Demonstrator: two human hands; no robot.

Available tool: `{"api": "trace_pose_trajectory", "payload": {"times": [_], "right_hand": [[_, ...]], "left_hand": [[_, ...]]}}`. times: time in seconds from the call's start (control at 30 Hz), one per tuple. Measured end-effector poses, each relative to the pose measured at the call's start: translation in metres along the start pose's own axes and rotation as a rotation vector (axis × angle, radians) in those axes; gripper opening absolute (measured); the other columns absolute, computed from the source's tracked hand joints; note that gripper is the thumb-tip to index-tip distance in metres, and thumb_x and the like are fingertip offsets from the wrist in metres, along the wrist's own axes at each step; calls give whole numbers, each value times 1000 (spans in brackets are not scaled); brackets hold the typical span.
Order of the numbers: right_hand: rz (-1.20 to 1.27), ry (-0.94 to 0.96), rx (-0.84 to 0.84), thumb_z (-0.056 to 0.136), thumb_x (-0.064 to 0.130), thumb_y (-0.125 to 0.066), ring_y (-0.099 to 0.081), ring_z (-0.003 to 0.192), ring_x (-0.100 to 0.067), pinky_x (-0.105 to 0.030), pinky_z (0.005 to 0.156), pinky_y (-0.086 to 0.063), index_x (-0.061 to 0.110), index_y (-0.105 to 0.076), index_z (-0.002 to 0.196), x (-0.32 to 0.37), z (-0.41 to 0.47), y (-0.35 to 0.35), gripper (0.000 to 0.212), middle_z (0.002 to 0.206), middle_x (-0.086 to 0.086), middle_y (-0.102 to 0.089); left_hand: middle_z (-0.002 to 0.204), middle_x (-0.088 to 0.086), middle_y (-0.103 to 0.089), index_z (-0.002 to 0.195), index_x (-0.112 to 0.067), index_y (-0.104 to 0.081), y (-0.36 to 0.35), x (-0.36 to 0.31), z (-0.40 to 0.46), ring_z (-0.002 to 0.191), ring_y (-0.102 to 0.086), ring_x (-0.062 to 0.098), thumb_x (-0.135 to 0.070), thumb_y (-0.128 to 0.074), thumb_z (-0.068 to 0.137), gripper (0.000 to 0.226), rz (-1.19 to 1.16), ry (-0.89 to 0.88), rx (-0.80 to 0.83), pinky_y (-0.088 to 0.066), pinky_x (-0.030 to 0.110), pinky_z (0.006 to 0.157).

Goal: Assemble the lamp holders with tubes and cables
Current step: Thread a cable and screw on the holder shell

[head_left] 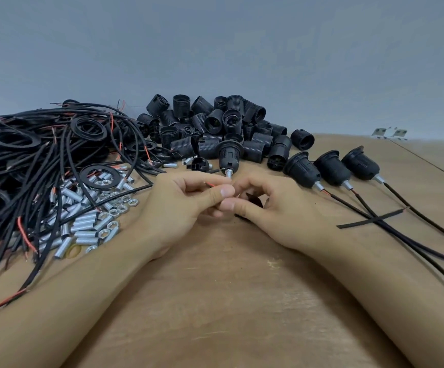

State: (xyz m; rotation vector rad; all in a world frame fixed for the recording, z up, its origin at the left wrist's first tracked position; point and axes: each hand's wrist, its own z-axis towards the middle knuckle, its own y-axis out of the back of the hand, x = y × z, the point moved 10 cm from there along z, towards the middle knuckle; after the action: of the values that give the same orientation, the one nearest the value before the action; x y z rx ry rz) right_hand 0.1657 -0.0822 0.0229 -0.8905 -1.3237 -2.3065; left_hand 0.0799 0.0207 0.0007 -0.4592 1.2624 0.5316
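We see the black ribbed plastic lamp holder (230,155) at frame centre, lying on the brown wooden surface (228,288) with its threaded silver tube end toward the hands. Just at its 6 o'clock, the left hand (181,205) pinches the thin red wire end (211,185) between thumb and forefinger. The right hand (266,208), fingers curled, meets it and grips a black piece we cannot identify. At 12 o'clock: pile of loose black lamp holders (215,123). At 9 o'clock: heap of short silver threaded tubes and nuts (88,219), tangle of black cables (29,160). At 3 o'clock: three assembled lamp holders with cables (332,168).
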Motion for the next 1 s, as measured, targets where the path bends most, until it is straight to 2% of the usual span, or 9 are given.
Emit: {"api": "trace_pose_trajectory", "payload": {"times": [0.1, 0.2, 0.33, 0.43, 0.5, 0.67, 0.73, 0.87, 1.0], "right_hand": [[49, 20, -45, 90, 23, -71, -64, 75, -14, -40, 74, -53, 15, -70, 92, 2, 2, 0, 9, 78, 2, -68], [214, -11, -159, 90, 7, -69, -59, 65, -9, -24, 64, -49, 8, -67, 83, -6, 5, 12, 8, 72, -2, -64], [442, -111, -228, 89, 0, -68, -66, 59, -18, -21, 59, -50, 12, -65, 88, -20, 5, 18, 13, 76, -12, -65], [476, -148, -250, 87, 1, -71, -72, 65, -19, -22, 61, -54, 14, -64, 81, -24, 5, 18, 16, 84, -23, -68], [539, -170, -256, 88, 1, -69, -74, 71, -16, -19, 62, -53, 12, -62, 78, -27, 5, 18, 17, 88, -25, -69], [642, -179, -248, 89, 2, -68, -74, 72, -23, -27, 62, -55, 11, -64, 80, -31, 7, 18, 14, 77, -12, -71], [629, -174, -273, 89, 4, -70, -74, 71, -23, -29, 64, -56, 13, -66, 79, -32, 7, 19, 14, 70, -3, -70], [644, -189, -270, 88, 7, -72, -73, 70, -24, -28, 63, -56, 22, -71, 74, -31, 5, 19, 20, 66, -9, -70], [629, -184, -279, 88, 8, -71, -69, 58, -21, -27, 57, -54, 18, -69, 75, -30, 5, 22, 17, 65, 0, -66]], "left_hand": [[85, 15, -75, 91, -4, -75, 0, -4, 0, 73, -70, 19, -22, -74, 73, 25, -16, -18, 3, -56, 24, 62], [81, 4, -76, 90, -12, -76, 10, -21, 4, 71, -69, 10, -25, -71, 83, 16, 116, -125, -39, -54, 19, 61], [95, -13, -70, 98, -25, -74, 13, -55, 36, 92, -62, 12, -30, -69, 91, 10, 995, -430, -22, -48, 25, 81], [134, 8, -53, 136, -17, -52, 31, -30, 82, 125, -46, 30, -22, -63, 92, 46, 1431, -205, 19, -38, 41, 105], [139, 10, -49, 143, -18, -42, 39, -14, 96, 128, -45, 33, -26, -64, 91, 58, 1611, -99, 34, -37, 45, 104], [123, 12, -59, 131, -14, -58, 47, -24, 101, 116, -51, 35, -31, -67, 88, 48, 1637, -181, -85, -43, 47, 94], [124, 14, -56, 130, -11, -55, 42, -18, 100, 115, -49, 35, -27, -67, 87, 46, 1634, -196, -30, -43, 47, 93], [121, 12, -59, 126, -11, -46, 37, -13, 97, 109, -53, 33, -18, -70, 86, 47, 1487, -201, -4, -42, 43, 90], [122, 15, -51, 130, -9, -56, 53, -44, 85, 117, -47, 33, -23, -71, 83, 52, 1303, -333, -244, -40, 41, 100]]}}
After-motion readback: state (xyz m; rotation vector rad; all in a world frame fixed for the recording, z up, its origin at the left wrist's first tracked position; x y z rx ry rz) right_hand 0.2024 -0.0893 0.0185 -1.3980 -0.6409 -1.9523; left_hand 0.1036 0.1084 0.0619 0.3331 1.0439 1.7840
